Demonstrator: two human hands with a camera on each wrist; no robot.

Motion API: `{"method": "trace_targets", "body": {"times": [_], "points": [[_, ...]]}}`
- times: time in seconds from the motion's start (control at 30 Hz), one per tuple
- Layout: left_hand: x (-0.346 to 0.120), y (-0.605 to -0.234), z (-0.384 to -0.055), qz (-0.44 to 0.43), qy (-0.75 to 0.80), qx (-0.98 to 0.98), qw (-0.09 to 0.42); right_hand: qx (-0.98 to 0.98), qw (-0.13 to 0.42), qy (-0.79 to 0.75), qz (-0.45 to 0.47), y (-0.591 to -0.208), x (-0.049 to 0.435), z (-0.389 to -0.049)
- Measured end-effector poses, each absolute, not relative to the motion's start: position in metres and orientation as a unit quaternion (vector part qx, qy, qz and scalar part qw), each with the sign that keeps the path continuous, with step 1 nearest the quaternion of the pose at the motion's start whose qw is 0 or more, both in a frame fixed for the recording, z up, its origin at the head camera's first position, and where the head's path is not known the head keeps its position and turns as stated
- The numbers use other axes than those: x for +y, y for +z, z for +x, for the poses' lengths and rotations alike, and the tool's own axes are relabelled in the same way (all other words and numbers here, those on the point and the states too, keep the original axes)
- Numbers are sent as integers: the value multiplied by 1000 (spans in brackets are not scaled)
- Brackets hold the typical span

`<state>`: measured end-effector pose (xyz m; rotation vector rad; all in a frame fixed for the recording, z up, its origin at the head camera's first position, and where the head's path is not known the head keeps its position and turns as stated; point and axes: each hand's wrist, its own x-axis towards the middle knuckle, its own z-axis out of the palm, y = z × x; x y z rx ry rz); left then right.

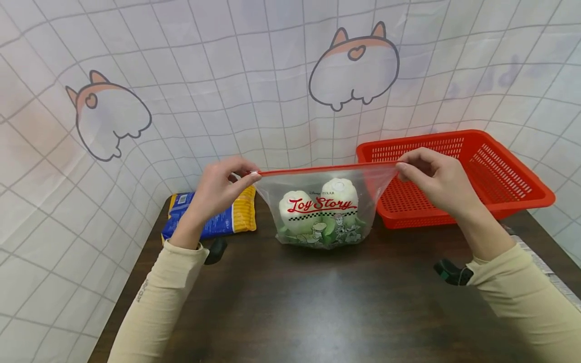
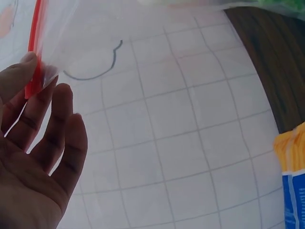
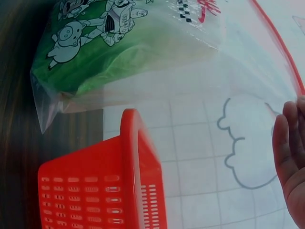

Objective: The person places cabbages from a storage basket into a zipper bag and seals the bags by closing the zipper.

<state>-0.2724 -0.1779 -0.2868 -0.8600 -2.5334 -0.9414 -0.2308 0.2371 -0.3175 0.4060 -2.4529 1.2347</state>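
A clear zip bag (image 1: pixel 324 222) printed "Toy Story" stands upright in the middle of the head view, its red zip strip (image 1: pixel 327 168) stretched straight along the top. Inside it are two rounded white-and-green things (image 1: pixel 339 190), partly hidden by the print. My left hand (image 1: pixel 222 184) pinches the strip's left end between thumb and fingers; the left wrist view shows the red end (image 2: pixel 33 86) under the thumb. At the right end, my right hand (image 1: pixel 433 176) pinches the top corner. In the right wrist view, fingers (image 3: pixel 286 148) show at the strip's end.
A red plastic basket (image 1: pixel 454 146) stands behind and right of the bag, overlapped by my right hand. On the left, a blue and yellow packet (image 1: pixel 222 217) lies on the dark wooden table (image 1: pixel 317 302). A white grid-patterned sheet (image 1: pixel 218 75) rises behind.
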Motion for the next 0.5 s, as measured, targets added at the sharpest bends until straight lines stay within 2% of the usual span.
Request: {"method": "trace_targets", "body": {"times": [0.33, 0.5], "points": [[-178, -288, -267, -271, -382, -877, 110, -860, 165, 462, 140, -318, 241, -233], [-179, -285, -264, -270, -394, -872, 105, -855, 160, 472, 144, -314, 245, -231]]}}
